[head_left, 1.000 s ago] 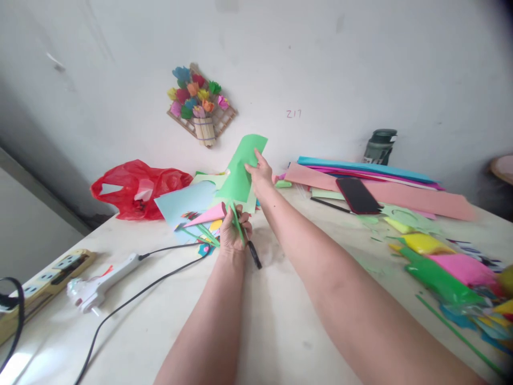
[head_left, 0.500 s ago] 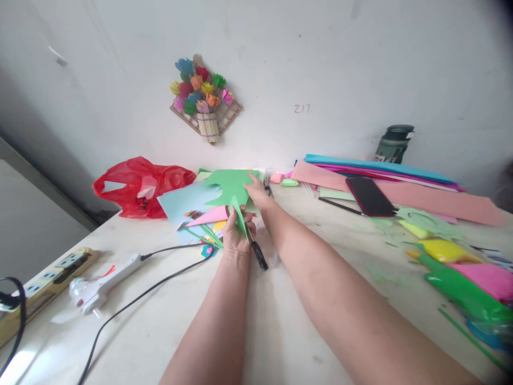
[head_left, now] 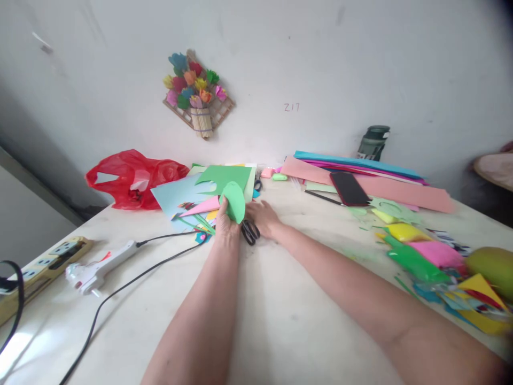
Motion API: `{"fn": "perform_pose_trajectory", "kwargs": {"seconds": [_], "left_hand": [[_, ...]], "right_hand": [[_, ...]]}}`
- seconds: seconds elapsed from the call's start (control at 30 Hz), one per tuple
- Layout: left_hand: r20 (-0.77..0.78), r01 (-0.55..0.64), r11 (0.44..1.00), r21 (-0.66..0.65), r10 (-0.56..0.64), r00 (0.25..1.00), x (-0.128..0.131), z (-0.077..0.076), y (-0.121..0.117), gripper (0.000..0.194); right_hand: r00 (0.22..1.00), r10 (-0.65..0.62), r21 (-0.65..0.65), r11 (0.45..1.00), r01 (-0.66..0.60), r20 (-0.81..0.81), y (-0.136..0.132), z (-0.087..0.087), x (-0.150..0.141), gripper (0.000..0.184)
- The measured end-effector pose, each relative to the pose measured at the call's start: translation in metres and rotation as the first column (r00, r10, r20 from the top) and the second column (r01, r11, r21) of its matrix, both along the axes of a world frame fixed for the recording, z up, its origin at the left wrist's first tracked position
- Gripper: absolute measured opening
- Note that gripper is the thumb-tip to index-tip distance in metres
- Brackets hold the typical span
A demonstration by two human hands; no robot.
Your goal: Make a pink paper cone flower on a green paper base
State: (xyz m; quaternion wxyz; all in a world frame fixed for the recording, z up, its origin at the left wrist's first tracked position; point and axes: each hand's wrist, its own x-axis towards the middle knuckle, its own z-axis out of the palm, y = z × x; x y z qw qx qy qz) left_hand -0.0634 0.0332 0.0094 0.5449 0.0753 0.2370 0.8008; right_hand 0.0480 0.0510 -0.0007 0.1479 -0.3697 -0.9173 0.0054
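A rounded piece of green paper (head_left: 233, 202) stands up in my left hand (head_left: 227, 222), pinched between thumb and fingers. Black-handled scissors (head_left: 250, 233) hang below the paper beside that hand, their blades hidden behind it. My right hand (head_left: 263, 216) is just right of the paper, close to the scissor handles, fingers apart; some fingertips are hidden behind the paper. Behind both hands lies a larger green sheet (head_left: 228, 174) with curved cut-outs. A pink paper cone (head_left: 202, 206) and thin green strips lie left of my left hand.
At left are a glue gun (head_left: 104, 267), its black cord and a power strip (head_left: 60, 259). A red plastic bag (head_left: 136, 179) sits at the back left. Toward the right are a phone (head_left: 349, 189), coloured paper sheets (head_left: 404, 191) and bright clay packs (head_left: 417, 262).
My right hand has left the larger green sheet and come down beside the scissor handles. The green piece in my left hand has turned from edge-on to show its rounded face. The view has shifted right.
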Motion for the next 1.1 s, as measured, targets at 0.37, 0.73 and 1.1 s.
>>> {"fn": "perform_pose_trajectory", "kwargs": {"seconds": [0.37,0.73,1.1], "left_hand": [[-0.119,0.094,0.995,0.022,-0.09,0.989,0.018,-0.006,-0.001,0.023],[-0.155,-0.01,1.0,-0.03,0.005,0.988,0.038,0.005,-0.005,0.024],[-0.19,0.11,0.993,0.042,-0.1,0.977,0.065,0.003,-0.017,0.015]], "right_hand": [[0.923,-0.355,-0.106,0.922,0.371,0.147,-0.011,-0.007,0.124,0.055],[0.996,-0.076,-0.07,0.994,0.079,0.042,-0.079,-0.006,0.062,0.055],[0.842,-0.535,0.122,0.843,0.524,0.076,-0.042,0.004,0.179,0.039]]}}
